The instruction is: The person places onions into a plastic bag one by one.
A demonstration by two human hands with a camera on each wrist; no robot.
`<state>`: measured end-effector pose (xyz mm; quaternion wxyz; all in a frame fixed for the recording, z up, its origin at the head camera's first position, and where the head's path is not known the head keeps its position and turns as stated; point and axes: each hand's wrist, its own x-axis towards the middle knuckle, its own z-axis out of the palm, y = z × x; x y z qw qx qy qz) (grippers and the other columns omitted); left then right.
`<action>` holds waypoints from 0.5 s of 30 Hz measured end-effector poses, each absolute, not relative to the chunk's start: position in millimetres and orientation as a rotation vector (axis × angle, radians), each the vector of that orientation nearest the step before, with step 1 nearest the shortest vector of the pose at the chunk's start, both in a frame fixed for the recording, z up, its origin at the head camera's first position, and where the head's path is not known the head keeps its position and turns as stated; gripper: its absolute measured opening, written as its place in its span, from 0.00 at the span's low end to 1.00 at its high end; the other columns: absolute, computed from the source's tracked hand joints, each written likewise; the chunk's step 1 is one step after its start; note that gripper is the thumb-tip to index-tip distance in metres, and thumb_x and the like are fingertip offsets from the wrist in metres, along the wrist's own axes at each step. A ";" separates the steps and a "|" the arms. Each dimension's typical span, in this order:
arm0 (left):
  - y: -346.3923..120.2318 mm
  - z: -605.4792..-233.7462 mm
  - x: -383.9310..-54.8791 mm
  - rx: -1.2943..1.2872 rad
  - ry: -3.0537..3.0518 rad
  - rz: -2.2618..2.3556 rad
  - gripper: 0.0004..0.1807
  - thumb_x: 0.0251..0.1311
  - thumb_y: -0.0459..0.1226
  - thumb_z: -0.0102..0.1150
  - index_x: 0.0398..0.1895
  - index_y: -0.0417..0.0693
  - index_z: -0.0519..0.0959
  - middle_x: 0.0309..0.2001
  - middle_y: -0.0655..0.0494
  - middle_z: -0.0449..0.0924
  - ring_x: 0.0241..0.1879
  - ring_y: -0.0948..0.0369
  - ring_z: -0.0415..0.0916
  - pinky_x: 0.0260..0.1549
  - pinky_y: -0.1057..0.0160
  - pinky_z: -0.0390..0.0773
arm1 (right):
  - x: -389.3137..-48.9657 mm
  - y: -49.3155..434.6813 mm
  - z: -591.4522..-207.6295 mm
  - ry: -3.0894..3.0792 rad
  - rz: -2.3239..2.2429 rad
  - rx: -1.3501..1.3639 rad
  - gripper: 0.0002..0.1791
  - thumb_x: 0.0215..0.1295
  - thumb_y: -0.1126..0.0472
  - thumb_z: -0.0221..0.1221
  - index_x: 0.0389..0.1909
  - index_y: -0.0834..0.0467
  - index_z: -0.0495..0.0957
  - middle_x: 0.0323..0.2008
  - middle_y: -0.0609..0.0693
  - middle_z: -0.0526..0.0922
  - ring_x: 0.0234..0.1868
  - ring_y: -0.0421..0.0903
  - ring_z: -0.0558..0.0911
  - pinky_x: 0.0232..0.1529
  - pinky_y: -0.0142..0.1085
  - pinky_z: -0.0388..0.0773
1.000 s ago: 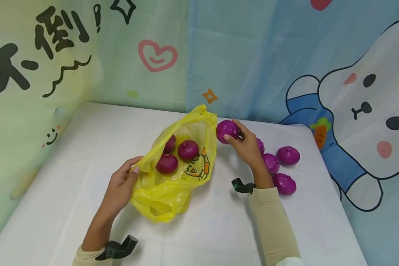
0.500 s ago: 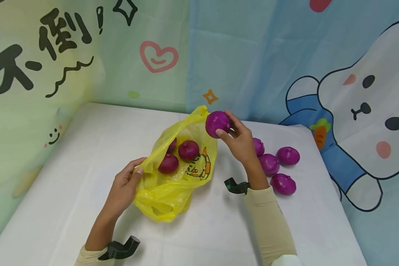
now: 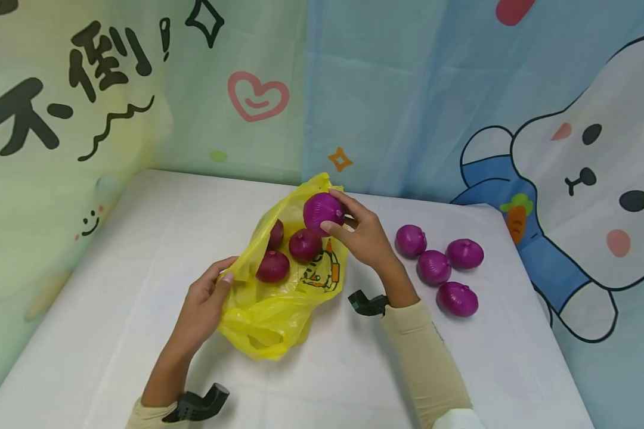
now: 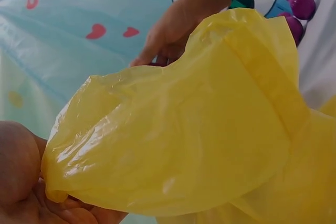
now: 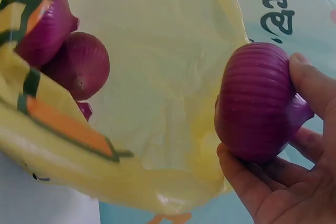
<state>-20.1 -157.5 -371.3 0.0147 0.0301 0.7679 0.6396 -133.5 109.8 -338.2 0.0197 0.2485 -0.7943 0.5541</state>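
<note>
Three onions (image 3: 305, 245) show inside the yellow bag (image 3: 279, 313).

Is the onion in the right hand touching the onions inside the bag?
Apart. The right wrist view shows a wide gap between the held onion and bagged onions, yellow bag behind it.

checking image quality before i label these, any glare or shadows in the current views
Head: faint, soft-edged shadows on the white table; left wrist: white glare streaks on the yellow bag, strongest toward the picture's left; right wrist: only a dull sheen on the held onion.
</note>
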 end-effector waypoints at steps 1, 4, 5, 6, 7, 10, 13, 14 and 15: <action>-157.2 -371.4 -20.1 0.089 2.385 1.997 0.16 0.66 0.39 0.39 0.55 0.49 0.67 0.35 0.43 0.73 0.21 0.54 0.69 0.22 0.63 0.72 | -132.6 107.5 -338.2 -2.475 1.708 0.781 0.31 0.56 0.63 0.58 0.61 0.61 0.60 0.57 0.53 0.65 0.52 0.47 0.69 0.49 0.38 0.68; -156.0 -370.8 -20.2 0.079 2.376 2.010 0.16 0.66 0.38 0.39 0.55 0.49 0.67 0.35 0.43 0.73 0.21 0.55 0.69 0.21 0.63 0.72 | -130.1 100.8 -338.1 -2.492 1.703 0.807 0.31 0.56 0.63 0.59 0.61 0.62 0.60 0.56 0.54 0.66 0.52 0.46 0.69 0.48 0.38 0.68; -155.6 -370.3 -20.2 0.078 2.378 2.012 0.16 0.66 0.38 0.39 0.55 0.49 0.68 0.35 0.43 0.73 0.21 0.55 0.69 0.21 0.63 0.72 | -129.5 98.9 -338.2 -2.495 1.709 0.814 0.31 0.56 0.63 0.59 0.61 0.62 0.60 0.56 0.54 0.66 0.52 0.46 0.69 0.48 0.38 0.68; -155.3 -370.0 -20.4 0.071 2.377 2.017 0.16 0.66 0.38 0.39 0.55 0.49 0.68 0.34 0.43 0.73 0.21 0.55 0.69 0.21 0.63 0.72 | -128.8 97.0 -338.0 -2.494 1.717 0.820 0.31 0.56 0.63 0.59 0.61 0.62 0.60 0.56 0.54 0.66 0.52 0.46 0.69 0.48 0.38 0.68; -155.0 -369.8 -20.5 0.067 2.377 2.023 0.16 0.66 0.38 0.39 0.55 0.49 0.68 0.34 0.43 0.73 0.20 0.55 0.69 0.21 0.63 0.72 | -128.3 95.3 -338.1 -2.494 1.719 0.827 0.31 0.56 0.63 0.59 0.61 0.62 0.60 0.56 0.54 0.66 0.52 0.46 0.69 0.48 0.38 0.69; -155.1 -369.7 -20.5 0.064 2.401 2.011 0.16 0.66 0.38 0.39 0.55 0.49 0.68 0.31 0.42 0.73 0.19 0.55 0.68 0.20 0.63 0.72 | -128.2 91.2 -338.4 -2.490 1.715 0.844 0.31 0.55 0.64 0.59 0.61 0.62 0.60 0.56 0.54 0.66 0.52 0.46 0.69 0.48 0.36 0.69; -155.6 -370.3 -20.4 0.054 2.408 2.005 0.16 0.66 0.38 0.38 0.56 0.49 0.67 0.30 0.42 0.72 0.18 0.55 0.68 0.19 0.63 0.71 | -127.7 88.2 -338.9 -2.479 1.731 0.857 0.32 0.55 0.64 0.59 0.61 0.62 0.60 0.56 0.53 0.66 0.52 0.46 0.69 0.48 0.35 0.69; -155.7 -370.7 -20.5 0.047 2.408 2.005 0.16 0.66 0.37 0.38 0.56 0.49 0.67 0.30 0.42 0.72 0.18 0.55 0.68 0.19 0.63 0.72 | -127.6 87.4 -339.1 -2.471 1.737 0.865 0.31 0.55 0.64 0.59 0.61 0.62 0.60 0.56 0.53 0.66 0.52 0.46 0.69 0.48 0.35 0.68; -155.8 -371.0 -20.7 0.042 2.407 2.007 0.16 0.66 0.37 0.38 0.56 0.49 0.67 0.31 0.41 0.72 0.19 0.55 0.68 0.19 0.63 0.72 | -127.3 86.7 -339.3 -2.463 1.742 0.873 0.31 0.55 0.64 0.59 0.61 0.62 0.61 0.56 0.53 0.66 0.52 0.46 0.69 0.48 0.34 0.68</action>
